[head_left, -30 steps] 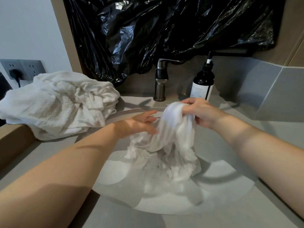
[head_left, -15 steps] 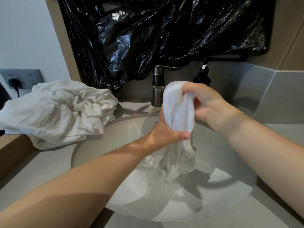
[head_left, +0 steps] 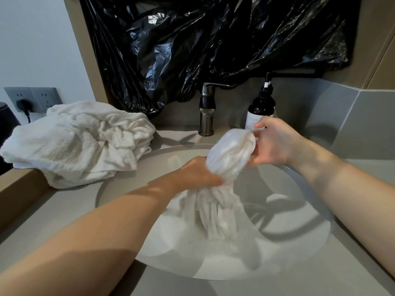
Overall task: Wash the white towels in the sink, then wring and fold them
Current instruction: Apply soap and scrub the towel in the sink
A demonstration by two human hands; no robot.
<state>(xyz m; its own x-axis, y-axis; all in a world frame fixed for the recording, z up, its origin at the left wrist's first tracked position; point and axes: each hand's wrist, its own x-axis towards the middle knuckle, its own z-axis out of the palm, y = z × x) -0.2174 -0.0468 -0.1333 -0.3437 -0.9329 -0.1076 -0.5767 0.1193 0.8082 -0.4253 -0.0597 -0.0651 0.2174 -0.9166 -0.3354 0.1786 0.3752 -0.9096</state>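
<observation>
Left hand (head_left: 198, 174) clenches the wet white towel (head_left: 229, 154) at its gathered waist while the right hand (head_left: 272, 144) grips the bunched upper end, a paired hold suited to twisting water out so that it drains into the sink (head_left: 284, 189), where the towel's lower folds trail in shallow water. Heaped white towels (head_left: 79, 142) lie on the grey counter (head_left: 53, 212) left of the basin, probably kept clear of the wet work. Behind stand a faucet (head_left: 207, 113), a dark pump bottle (head_left: 260, 107), black plastic sheeting (head_left: 213, 39) and a wall socket (head_left: 32, 99).
</observation>
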